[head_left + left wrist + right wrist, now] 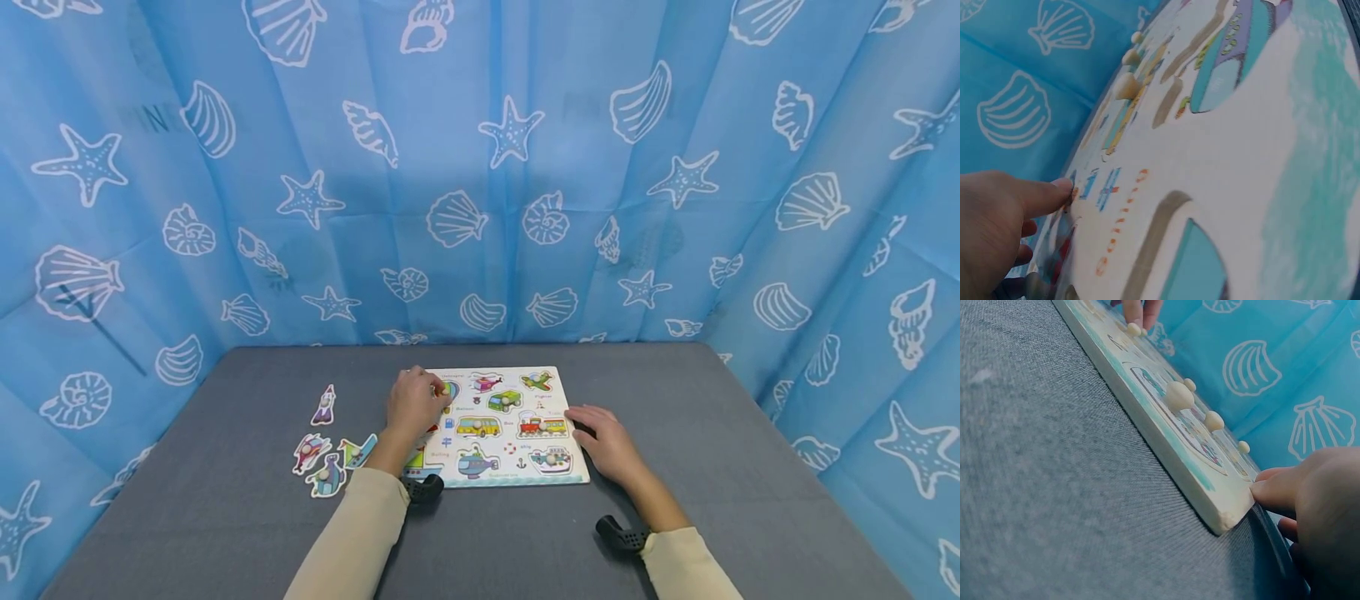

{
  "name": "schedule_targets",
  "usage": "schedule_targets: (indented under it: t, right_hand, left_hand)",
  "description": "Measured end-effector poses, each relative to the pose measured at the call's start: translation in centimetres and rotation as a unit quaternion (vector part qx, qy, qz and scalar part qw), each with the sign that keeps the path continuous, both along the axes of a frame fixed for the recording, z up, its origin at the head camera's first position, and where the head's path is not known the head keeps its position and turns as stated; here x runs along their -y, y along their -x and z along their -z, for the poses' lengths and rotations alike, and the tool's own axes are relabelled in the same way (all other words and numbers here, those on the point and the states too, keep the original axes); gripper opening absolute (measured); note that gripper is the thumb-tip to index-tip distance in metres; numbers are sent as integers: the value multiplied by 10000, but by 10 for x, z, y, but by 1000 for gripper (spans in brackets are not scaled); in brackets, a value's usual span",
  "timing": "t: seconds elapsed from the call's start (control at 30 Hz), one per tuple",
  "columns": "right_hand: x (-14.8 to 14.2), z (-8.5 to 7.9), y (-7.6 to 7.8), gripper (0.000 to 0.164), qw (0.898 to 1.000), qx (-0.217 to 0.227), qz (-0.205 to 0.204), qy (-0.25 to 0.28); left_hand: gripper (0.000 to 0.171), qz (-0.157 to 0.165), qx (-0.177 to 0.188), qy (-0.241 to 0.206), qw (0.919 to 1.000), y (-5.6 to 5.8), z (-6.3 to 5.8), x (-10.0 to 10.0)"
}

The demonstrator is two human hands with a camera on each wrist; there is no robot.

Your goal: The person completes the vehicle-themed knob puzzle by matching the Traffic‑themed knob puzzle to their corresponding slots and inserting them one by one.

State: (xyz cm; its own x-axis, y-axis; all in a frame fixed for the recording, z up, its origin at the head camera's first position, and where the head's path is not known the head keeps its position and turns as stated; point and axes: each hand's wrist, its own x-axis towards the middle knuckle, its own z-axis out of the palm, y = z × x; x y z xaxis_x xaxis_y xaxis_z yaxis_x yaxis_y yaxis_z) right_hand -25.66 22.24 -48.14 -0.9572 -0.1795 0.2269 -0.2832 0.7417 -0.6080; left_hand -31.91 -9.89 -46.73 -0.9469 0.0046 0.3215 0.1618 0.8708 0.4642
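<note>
A wooden knobbed puzzle board [501, 483] with vehicle pictures lies on the grey table. My left hand [415, 404] reaches over its upper left part, fingers bent down and pinching at the balloon piece [452, 389]; the right wrist view shows these left fingers [1134, 311] close to the wooden knobs. My left thumb [1044, 197] stretches across the board's surface, while its index fingertip is hidden. At the board's right edge rests my right hand [603, 442], its fingers extended against the side near the train piece [542, 426].
Left of the board lie several loose pieces: a rocket [324, 406], a red plane [310, 452], a submarine [327, 477] and a sailboat [357, 451]. Behind the table hangs a blue curtain [510, 200] with shell prints. Black bands [621, 535] sit on both wrists.
</note>
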Motion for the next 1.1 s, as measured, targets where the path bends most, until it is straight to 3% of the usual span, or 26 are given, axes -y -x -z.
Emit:
schedule_targets:
  t: [0.3,0.57,0.87,1.1]
  right_hand:
    - [0,2,1,36,10000,-65,-5,8]
    - [1,2,0,37,9999,-95,-52,30]
    - [1,1,-1,37,9999,-90,-47,46]
    - [0,1,-2,37,10000,-38,-47,-27]
  left_hand:
    - [18,25,99,-39,9999,2,5,1]
    - [15,382,126,59,9992,2,3,10]
    - [16,542,350,-123,9978,1,-7,31]
    - [11,545,175,5,9984,-2,-12,55]
